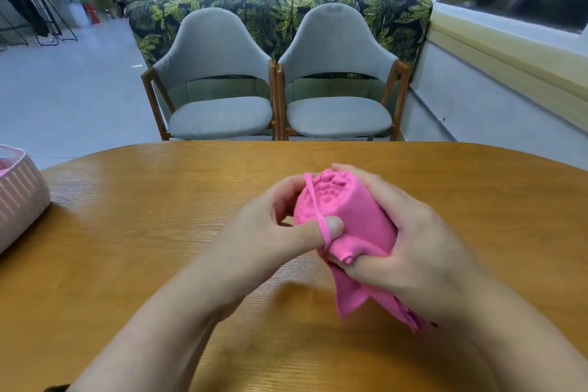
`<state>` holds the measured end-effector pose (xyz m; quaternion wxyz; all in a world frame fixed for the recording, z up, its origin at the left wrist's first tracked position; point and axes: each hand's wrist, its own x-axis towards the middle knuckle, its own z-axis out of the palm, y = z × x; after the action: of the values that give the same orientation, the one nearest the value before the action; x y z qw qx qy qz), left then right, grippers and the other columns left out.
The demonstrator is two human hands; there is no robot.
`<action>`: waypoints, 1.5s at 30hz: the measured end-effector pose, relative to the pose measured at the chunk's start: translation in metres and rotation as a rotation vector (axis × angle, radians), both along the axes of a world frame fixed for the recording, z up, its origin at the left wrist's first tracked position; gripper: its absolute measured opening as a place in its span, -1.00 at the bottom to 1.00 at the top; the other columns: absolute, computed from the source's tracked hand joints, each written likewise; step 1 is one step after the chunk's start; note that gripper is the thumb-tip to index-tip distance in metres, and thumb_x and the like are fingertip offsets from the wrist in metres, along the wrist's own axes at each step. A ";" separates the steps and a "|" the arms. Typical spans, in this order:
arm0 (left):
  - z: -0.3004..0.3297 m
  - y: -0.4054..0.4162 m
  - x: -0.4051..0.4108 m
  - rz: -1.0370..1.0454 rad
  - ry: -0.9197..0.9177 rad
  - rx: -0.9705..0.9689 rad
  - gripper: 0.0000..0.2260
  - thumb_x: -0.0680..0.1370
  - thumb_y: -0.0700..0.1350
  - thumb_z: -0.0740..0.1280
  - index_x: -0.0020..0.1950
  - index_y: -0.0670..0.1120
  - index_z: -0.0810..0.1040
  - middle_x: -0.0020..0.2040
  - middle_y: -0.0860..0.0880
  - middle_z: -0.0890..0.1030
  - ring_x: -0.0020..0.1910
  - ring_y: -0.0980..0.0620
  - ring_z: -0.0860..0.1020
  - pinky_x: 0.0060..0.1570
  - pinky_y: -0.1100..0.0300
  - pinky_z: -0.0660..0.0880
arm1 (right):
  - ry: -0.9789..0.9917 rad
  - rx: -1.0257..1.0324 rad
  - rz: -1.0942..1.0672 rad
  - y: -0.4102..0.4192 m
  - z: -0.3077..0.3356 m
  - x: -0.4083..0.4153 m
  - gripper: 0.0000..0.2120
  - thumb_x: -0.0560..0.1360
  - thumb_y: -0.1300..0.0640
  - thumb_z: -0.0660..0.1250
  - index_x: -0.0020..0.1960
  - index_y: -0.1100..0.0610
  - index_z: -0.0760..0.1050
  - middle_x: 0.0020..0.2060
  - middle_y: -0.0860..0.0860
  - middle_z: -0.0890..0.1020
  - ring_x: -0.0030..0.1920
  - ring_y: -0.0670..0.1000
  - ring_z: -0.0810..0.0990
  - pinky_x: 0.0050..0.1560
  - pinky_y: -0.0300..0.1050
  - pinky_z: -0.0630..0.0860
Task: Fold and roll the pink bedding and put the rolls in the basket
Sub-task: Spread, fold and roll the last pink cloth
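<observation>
A pink bedding roll (pixel 346 216) is held up above the wooden table (pixel 159 200), its spiral end facing away from me. My right hand (pixel 410 251) grips the roll from the right, fingers wrapped round it, and a loose tail of cloth hangs below. My left hand (pixel 280 229) curls against the roll's left side, its thumb hooked under a thin pink hem strip stretched over the end. A pale pink woven basket (pixel 19 197) stands at the table's left edge, with something pink inside.
Two grey upholstered chairs (pixel 219 86) stand beyond the table's far edge, in front of a leaf-patterned bench back. A person sits behind it, facing away. A window wall runs along the right.
</observation>
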<state>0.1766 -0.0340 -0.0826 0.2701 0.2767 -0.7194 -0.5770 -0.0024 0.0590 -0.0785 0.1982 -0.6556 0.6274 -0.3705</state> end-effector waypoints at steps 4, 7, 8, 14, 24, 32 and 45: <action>0.004 -0.002 0.004 -0.029 -0.133 -0.068 -0.41 0.32 0.16 0.52 0.33 0.16 0.53 0.21 0.08 0.64 0.14 -0.03 0.62 0.19 -0.11 0.55 | 0.108 0.105 0.093 0.002 0.010 -0.004 -0.31 0.37 -0.14 0.51 0.37 -0.48 0.27 0.21 -0.33 0.50 0.14 -0.16 0.55 0.06 -0.02 0.58; 0.007 0.001 0.005 -0.088 -0.235 -0.149 -0.44 0.33 0.17 0.53 0.30 0.22 0.51 0.13 0.17 0.64 0.05 0.12 0.62 0.02 0.21 0.56 | 0.214 0.161 0.123 0.003 0.015 -0.004 -0.38 0.37 -0.24 0.47 0.33 -0.46 0.26 0.16 -0.34 0.51 0.11 -0.19 0.54 0.03 -0.07 0.55; 0.007 0.002 0.004 -0.092 -0.250 -0.173 -0.50 0.34 0.13 0.53 0.26 0.20 0.53 0.09 0.17 0.64 0.01 0.12 0.62 -0.04 0.23 0.56 | 0.250 0.179 0.124 0.003 0.016 -0.004 -0.40 0.37 -0.27 0.46 0.30 -0.45 0.25 0.12 -0.33 0.53 0.08 -0.21 0.54 0.00 -0.10 0.54; -0.002 -0.006 0.004 -0.075 -0.230 -0.074 -0.59 0.40 0.03 0.52 0.24 0.13 0.58 0.15 0.07 0.66 0.15 -0.02 0.61 0.24 -0.13 0.51 | 0.196 0.198 0.023 0.006 0.008 0.001 -0.42 0.32 -0.44 0.41 0.22 -0.40 0.21 -0.01 -0.28 0.54 -0.06 -0.23 0.54 -0.12 -0.10 0.54; -0.010 0.005 0.008 0.096 -0.253 -0.328 -0.62 0.29 0.21 0.49 0.08 0.20 0.63 -0.02 0.21 0.64 -0.07 0.33 0.48 -0.09 0.45 0.35 | 0.151 0.342 0.092 0.003 0.021 0.001 -0.56 0.35 -0.31 0.48 0.18 -0.37 0.44 -0.02 -0.34 0.61 -0.06 -0.24 0.59 -0.08 -0.09 0.59; -0.035 0.014 0.005 0.105 0.068 -0.243 -0.56 0.32 0.09 0.51 0.20 0.21 0.64 0.17 0.18 0.66 0.27 0.15 0.55 0.28 0.22 0.42 | 0.227 0.417 0.099 0.004 0.025 0.001 -0.50 0.29 -0.41 0.45 0.18 -0.46 0.41 0.00 -0.36 0.60 -0.03 -0.26 0.57 0.00 -0.09 0.57; -0.044 -0.015 0.017 0.090 -0.263 -0.270 -0.46 0.32 0.29 0.45 0.30 0.29 0.55 0.24 0.31 0.58 0.25 0.28 0.52 0.32 0.11 0.45 | 0.381 0.430 0.024 0.020 0.008 -0.021 -0.20 0.22 -0.43 0.47 0.29 -0.47 0.06 0.17 -0.48 0.31 0.21 -0.38 0.34 0.22 -0.20 0.42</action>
<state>0.1935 -0.0486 -0.1265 0.2338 0.3429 -0.8062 -0.4216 -0.0237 0.0790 -0.0703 0.2157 -0.6636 0.7098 -0.0967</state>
